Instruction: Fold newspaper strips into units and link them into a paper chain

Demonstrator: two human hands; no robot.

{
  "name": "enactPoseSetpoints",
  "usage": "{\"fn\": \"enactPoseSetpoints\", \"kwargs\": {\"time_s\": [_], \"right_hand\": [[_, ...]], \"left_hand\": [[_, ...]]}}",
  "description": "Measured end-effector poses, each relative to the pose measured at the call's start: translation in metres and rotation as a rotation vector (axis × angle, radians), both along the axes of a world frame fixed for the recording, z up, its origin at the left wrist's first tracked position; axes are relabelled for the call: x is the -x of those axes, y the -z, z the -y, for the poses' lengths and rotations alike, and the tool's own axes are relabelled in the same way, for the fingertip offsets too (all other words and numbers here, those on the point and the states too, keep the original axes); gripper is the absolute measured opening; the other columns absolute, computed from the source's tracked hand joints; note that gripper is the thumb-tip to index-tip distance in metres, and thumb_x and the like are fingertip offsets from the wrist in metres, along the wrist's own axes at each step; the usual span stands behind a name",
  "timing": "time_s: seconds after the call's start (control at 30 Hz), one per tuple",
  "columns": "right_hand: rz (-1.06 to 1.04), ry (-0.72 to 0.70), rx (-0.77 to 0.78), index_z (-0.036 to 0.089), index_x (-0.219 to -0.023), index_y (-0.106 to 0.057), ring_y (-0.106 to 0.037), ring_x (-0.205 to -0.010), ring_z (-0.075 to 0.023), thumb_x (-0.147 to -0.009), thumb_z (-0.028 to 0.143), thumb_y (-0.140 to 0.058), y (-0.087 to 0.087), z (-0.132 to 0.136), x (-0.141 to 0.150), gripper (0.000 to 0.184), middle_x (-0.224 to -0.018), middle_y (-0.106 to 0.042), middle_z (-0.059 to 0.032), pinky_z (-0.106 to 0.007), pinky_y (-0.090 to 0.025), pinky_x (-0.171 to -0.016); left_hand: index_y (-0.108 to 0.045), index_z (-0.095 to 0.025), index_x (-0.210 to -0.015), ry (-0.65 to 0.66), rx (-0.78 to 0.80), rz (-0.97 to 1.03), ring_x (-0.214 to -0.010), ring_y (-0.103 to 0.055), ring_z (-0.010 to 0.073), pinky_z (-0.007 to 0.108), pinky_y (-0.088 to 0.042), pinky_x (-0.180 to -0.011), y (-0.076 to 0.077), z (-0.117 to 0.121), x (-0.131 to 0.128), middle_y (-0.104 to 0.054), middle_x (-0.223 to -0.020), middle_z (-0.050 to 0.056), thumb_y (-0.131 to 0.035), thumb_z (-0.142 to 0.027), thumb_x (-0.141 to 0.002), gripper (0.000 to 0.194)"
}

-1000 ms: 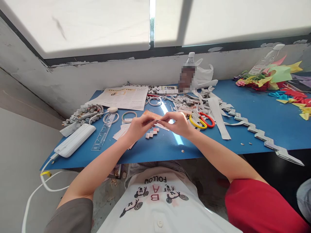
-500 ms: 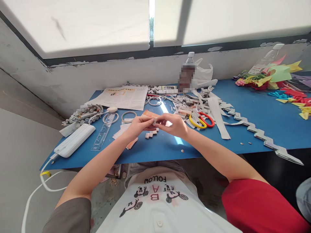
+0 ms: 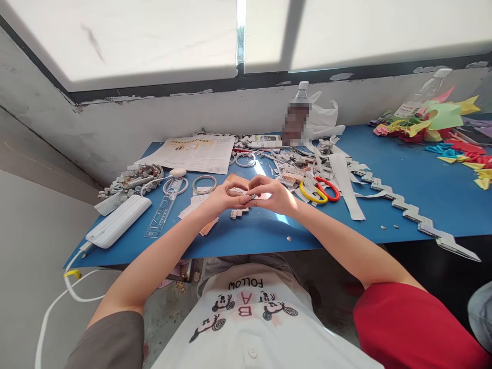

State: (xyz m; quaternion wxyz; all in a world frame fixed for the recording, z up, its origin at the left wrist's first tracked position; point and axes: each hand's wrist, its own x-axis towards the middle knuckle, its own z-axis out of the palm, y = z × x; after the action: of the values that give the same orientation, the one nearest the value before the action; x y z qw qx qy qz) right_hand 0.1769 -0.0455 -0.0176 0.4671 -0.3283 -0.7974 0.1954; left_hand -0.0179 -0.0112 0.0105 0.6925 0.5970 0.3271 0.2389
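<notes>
Above the front middle of the blue table, my left hand point(image 3: 224, 199) and my right hand point(image 3: 273, 197) meet fingertip to fingertip. Both are closed in a pinch on one small folded paper piece point(image 3: 251, 197), mostly covered by the fingers. Just below them on the table lies a short zigzag chain of folded newspaper point(image 3: 237, 213). Loose paper strips point(image 3: 190, 207) spread beside my left hand, and an orange printed sheet point(image 3: 235, 180) lies behind the hands. To the right of my right hand rest scissors point(image 3: 319, 190) with one yellow and one red handle.
On the left are a white power bank point(image 3: 118, 221) with a cable, a clear ruler point(image 3: 164, 210) and tape rolls point(image 3: 204, 184). A newspaper point(image 3: 196, 154), paper scraps point(image 3: 295, 166) and a bottle point(image 3: 298, 115) stand behind. A long paper chain point(image 3: 407, 210) runs along the right.
The small paper piece has turned from upright to tilted between my fingertips. My left fingers have curled higher, and my right fingers have shifted slightly.
</notes>
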Motion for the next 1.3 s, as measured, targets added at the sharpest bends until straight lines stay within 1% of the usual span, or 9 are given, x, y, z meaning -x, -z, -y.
{"fn": "enactPoseSetpoints", "kwargs": {"time_s": [0.17, 0.43, 0.67, 0.8, 0.9, 0.97, 1.1, 1.2, 1.3], "right_hand": [[0.014, -0.01, -0.026, 0.019, -0.072, -0.071, -0.053, -0.062, -0.0127, -0.083, 0.035, -0.068, 0.001, 0.0, 0.0, 0.019, -0.074, -0.059, -0.0036, -0.029, -0.047, -0.057], [-0.028, 0.072, -0.008, 0.018, -0.07, -0.073, -0.051, -0.059, -0.0109, -0.078, 0.036, -0.073, 0.002, 0.001, 0.004, 0.019, -0.069, -0.059, -0.0025, -0.026, -0.044, -0.053], [-0.028, 0.089, 0.098, 0.019, -0.075, -0.075, -0.054, -0.062, -0.0132, -0.074, 0.043, -0.074, -0.006, 0.004, 0.003, 0.024, -0.076, -0.065, -0.005, -0.028, -0.046, -0.056], [-0.016, -0.021, 0.233, 0.019, -0.085, -0.076, -0.06, -0.074, -0.0163, -0.085, 0.045, -0.062, -0.017, 0.005, -0.004, 0.029, -0.086, -0.069, -0.0078, -0.03, -0.049, -0.065], [-0.043, -0.045, 0.327, 0.016, -0.081, -0.075, -0.059, -0.071, -0.0157, -0.085, 0.046, -0.061, -0.019, 0.004, -0.006, 0.033, -0.083, -0.069, -0.0083, -0.029, -0.047, -0.062], [-0.054, -0.023, 0.35, 0.015, -0.077, -0.074, -0.057, -0.066, -0.0148, -0.083, 0.048, -0.062, -0.019, 0.004, -0.006, 0.035, -0.079, -0.067, -0.0077, -0.029, -0.046, -0.059], [-0.039, 0.069, 0.273, 0.016, -0.068, -0.072, -0.056, -0.066, -0.015, -0.082, 0.051, -0.062, -0.019, 0.006, -0.003, 0.038, -0.073, -0.065, -0.0064, -0.029, -0.045, -0.06], [-0.023, 0.144, 0.267, 0.017, -0.064, -0.071, -0.054, -0.063, -0.0142, -0.081, 0.049, -0.064, -0.02, 0.008, -0.003, 0.038, -0.072, -0.064, -0.0061, -0.029, -0.042, -0.057], [-0.037, 0.2, 0.313, 0.016, -0.062, -0.071, -0.053, -0.062, -0.014, -0.078, 0.047, -0.067, -0.021, 0.009, -0.001, 0.035, -0.071, -0.064, -0.0056, -0.029, -0.04, -0.055]], "left_hand": [[-0.062, -0.016, -0.101, 0.02, -0.023, -0.009, -0.075, -0.071, 0.017, 0.036, -0.057, -0.082, 0.002, 0.003, -0.003, -0.074, -0.079, 0.004, -0.085, -0.039, -0.061, 0.052], [-0.063, -0.015, -0.102, -0.023, -0.036, -0.012, -0.078, -0.07, 0.0184, 0.037, -0.056, -0.081, 0.004, 0.003, -0.004, -0.074, -0.08, 0.005, -0.085, -0.038, -0.061, 0.052], [-0.063, -0.017, -0.102, -0.055, -0.078, -0.025, -0.077, -0.071, 0.0194, 0.036, -0.056, -0.079, -0.002, 0.004, -0.004, -0.074, -0.077, 0.004, -0.084, -0.039, -0.063, 0.05], [-0.063, -0.016, -0.102, -0.014, 0.015, -0.042, -0.079, -0.072, 0.0195, 0.035, -0.055, -0.082, -0.003, -0.001, 0.0, -0.074, -0.08, 0.006, -0.084, -0.04, -0.065, 0.049], [-0.063, -0.015, -0.098, 0.012, 0.102, -0.047, -0.078, -0.072, 0.0186, 0.032, -0.055, -0.082, -0.002, -0.003, 0.002, -0.073, -0.08, 0.006, -0.085, -0.039, -0.062, 0.049], [-0.064, -0.015, -0.096, 0.028, 0.141, -0.047, -0.078, -0.072, 0.0178, 0.031, -0.054, -0.082, -0.002, -0.003, 0.002, -0.073, -0.081, 0.006, -0.086, -0.039, -0.062, 0.047], [-0.066, -0.014, -0.092, 0.043, 0.157, -0.05, -0.08, -0.072, 0.0175, 0.03, -0.054, -0.082, -0.002, -0.002, 0.001, -0.074, -0.08, 0.007, -0.083, -0.042, -0.065, 0.042], [-0.068, -0.014, -0.088, 0.043, 0.092, -0.039, -0.083, -0.072, 0.0189, 0.031, -0.055, -0.082, -0.001, 0.0, 0.0, -0.074, -0.081, 0.008, -0.082, -0.043, -0.066, 0.039], [-0.07, -0.013, -0.084, -0.032, -0.03, -0.049, -0.083, -0.071, 0.02, 0.034, -0.056, -0.082, -0.001, 0.004, -0.002, -0.074, -0.08, 0.008, -0.083, -0.04, -0.064, 0.036]]}}
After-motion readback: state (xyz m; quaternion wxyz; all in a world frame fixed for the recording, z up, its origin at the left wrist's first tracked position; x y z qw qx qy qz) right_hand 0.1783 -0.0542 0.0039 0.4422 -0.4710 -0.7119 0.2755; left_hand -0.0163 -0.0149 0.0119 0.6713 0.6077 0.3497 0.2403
